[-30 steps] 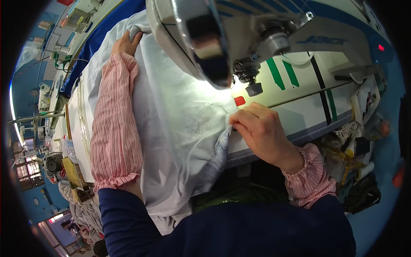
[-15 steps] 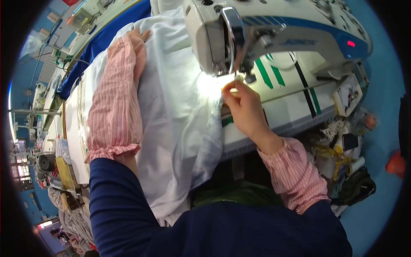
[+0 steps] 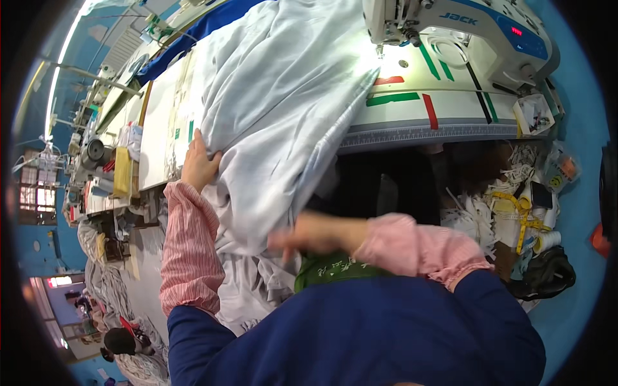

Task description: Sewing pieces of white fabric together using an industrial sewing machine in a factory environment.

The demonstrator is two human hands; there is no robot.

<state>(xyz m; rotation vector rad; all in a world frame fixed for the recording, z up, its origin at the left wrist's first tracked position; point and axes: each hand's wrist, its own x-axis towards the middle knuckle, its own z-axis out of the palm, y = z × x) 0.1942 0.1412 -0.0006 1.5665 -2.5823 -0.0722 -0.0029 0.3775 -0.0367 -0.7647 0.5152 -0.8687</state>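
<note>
A large pale bluish-white cloth [image 3: 277,109] drapes over the sewing table and down its front edge toward my lap. Its upper right end lies by the lit needle area of a white and blue sewing machine [image 3: 467,32]. Fingers stretched and thumb apart, my left hand [image 3: 201,164] rests at the cloth's left edge, near the front of the table. My right hand [image 3: 315,233] is in front of the table by the hanging cloth, smeared by motion; whether it touches the cloth is unclear.
A ruler strip [image 3: 444,130] runs along the table's front edge. At right are a small white tray [image 3: 535,116], a yellow measuring tape [image 3: 523,222], thread spools [image 3: 547,241] and a black bag [image 3: 547,276]. Another person [image 3: 125,341] is at the far lower left, near piled cloth.
Both hands have come back toward me, the right leaving the needle area and the left sliding down the cloth. The machine sits higher in view; red and green table strips are uncovered.
</note>
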